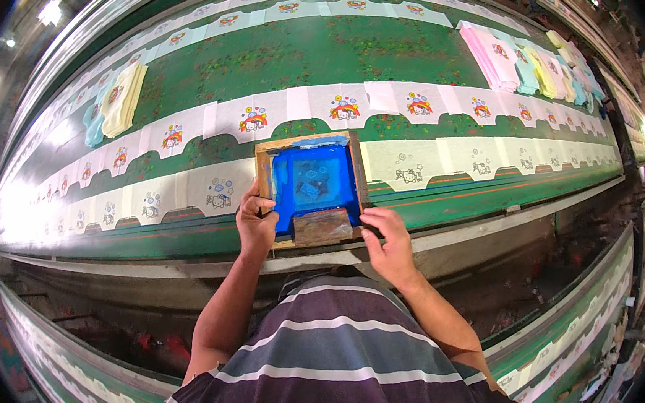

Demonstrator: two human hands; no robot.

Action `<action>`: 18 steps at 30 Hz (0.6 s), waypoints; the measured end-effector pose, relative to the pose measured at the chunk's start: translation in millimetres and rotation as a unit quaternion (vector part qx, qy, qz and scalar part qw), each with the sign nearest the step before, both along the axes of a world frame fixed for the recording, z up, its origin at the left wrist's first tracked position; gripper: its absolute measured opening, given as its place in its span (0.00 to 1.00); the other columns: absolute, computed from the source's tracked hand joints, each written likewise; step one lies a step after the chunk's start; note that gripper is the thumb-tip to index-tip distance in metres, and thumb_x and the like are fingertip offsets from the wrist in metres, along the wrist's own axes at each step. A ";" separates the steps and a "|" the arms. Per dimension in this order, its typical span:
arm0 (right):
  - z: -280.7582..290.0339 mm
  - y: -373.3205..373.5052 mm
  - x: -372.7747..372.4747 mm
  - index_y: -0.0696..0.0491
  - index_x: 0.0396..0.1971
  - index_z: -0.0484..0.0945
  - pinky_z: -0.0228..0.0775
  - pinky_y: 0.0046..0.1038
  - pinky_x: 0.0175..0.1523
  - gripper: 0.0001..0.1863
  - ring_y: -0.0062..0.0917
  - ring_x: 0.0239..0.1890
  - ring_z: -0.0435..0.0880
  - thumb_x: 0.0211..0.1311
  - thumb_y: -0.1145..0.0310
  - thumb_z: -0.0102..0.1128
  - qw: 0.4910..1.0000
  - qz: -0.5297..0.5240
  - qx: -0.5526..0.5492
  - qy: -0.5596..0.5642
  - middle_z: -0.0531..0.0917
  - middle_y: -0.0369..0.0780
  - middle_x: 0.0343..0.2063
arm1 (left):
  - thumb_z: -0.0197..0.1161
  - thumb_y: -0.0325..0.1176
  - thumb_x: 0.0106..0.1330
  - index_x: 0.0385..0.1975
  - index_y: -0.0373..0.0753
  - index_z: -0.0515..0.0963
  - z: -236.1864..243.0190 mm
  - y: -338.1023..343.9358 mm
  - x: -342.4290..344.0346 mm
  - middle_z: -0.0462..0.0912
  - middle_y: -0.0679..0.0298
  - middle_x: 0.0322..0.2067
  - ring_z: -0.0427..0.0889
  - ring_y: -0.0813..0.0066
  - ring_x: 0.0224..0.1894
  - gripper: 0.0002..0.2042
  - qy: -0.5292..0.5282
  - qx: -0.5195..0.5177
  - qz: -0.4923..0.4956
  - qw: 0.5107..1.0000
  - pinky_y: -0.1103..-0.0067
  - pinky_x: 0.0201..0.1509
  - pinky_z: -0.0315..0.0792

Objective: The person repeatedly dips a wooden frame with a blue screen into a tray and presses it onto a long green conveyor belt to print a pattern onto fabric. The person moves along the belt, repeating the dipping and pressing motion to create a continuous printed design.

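A wooden screen printing frame [264, 173] with a mesh covered in blue ink [313, 171] lies over the near row of pale cloth pieces, slightly tilted. Inside its near side rests a squeegee with a wooden handle [322, 227], smeared with blue at its edges. My left hand [257, 223] is closed around the frame's left side, thumb on top near the lower corner. At the lower right corner, my right hand [388, 244] has its fingers and thumb bent against the frame's edge. Neither hand touches the squeegee handle.
A long green table [273, 67] carries rows of cloth pieces; the nearest show blue and black outline prints [219, 194], the row behind coloured ones [253, 120]. Folded cloth stacks lie at left [123, 99] and far right [492, 59]. A metal rail [482, 222] edges the table.
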State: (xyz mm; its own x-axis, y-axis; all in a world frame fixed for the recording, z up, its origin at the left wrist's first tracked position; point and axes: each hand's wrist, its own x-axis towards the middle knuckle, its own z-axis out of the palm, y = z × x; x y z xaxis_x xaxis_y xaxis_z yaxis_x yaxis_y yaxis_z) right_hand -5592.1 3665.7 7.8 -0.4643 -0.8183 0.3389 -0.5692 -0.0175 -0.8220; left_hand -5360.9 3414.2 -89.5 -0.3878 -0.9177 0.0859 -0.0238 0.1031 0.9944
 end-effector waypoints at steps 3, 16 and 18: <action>10.2 -12.4 8.4 0.54 0.57 0.89 0.81 0.48 0.70 0.19 0.47 0.67 0.87 0.68 0.72 0.79 0.991 0.079 0.014 0.110 0.88 0.46 0.61 | 0.67 0.09 0.60 0.32 0.37 0.82 1.4 -1.1 -0.8 0.73 0.53 0.85 0.86 0.77 0.58 0.12 0.023 0.012 -0.014 1.000 0.77 0.53 0.78; 32.0 -73.8 20.3 0.55 0.61 0.89 0.78 0.46 0.68 0.25 0.43 0.61 0.86 0.61 0.77 0.71 0.939 0.189 0.151 0.244 0.88 0.43 0.54 | 0.69 0.08 0.59 0.31 0.39 0.83 14.3 7.4 -3.8 0.78 0.53 0.81 0.83 0.65 0.74 0.13 -0.010 -0.020 -0.007 1.000 0.73 0.69 0.78; 36.9 -74.9 17.3 0.55 0.61 0.89 0.78 0.45 0.69 0.27 0.43 0.61 0.87 0.60 0.79 0.71 0.944 0.189 0.167 0.215 0.89 0.43 0.55 | 0.70 0.09 0.58 0.31 0.40 0.83 16.6 7.6 -4.2 0.78 0.52 0.81 0.81 0.60 0.78 0.14 -0.050 -0.068 -0.005 0.996 0.70 0.73 0.78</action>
